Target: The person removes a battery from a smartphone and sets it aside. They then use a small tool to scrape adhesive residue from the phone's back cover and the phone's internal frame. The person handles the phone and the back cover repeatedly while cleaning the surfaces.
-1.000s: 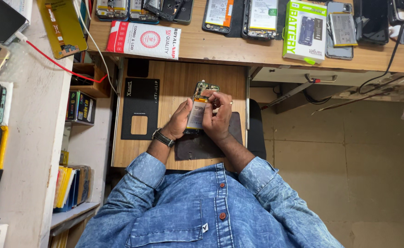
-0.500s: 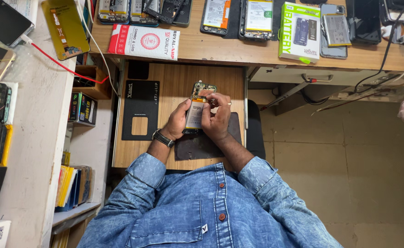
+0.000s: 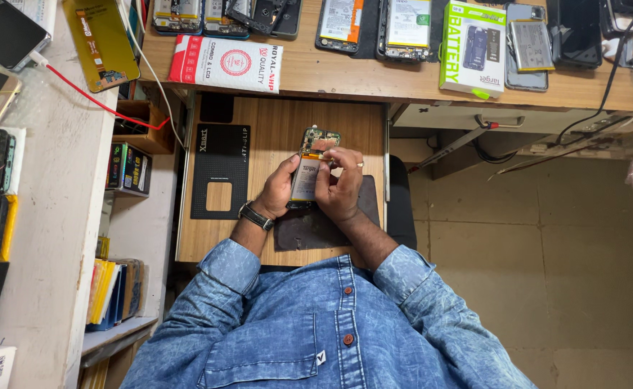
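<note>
My left hand (image 3: 282,189) was clamped around the opened phone (image 3: 309,169) above the bench (image 3: 273,130); my right hand (image 3: 339,186) gripped its other edge, fingertips pinched at the battery's (image 3: 305,180) top. I judged the back already off, battery still seated.

I wear a mottled blue denim shirt (image 3: 331,331) with reddish-brown buttons and a chest pocket, cuffs turned back. A dark wristwatch (image 3: 257,215) bands my left wrist; a ring (image 3: 360,165) circles one right-hand finger.

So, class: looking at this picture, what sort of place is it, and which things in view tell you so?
Most likely a phone repair bench. The left hand and right hand hold an opened phone, opened phones line the shelf, and a green battery box stands among them.
</note>
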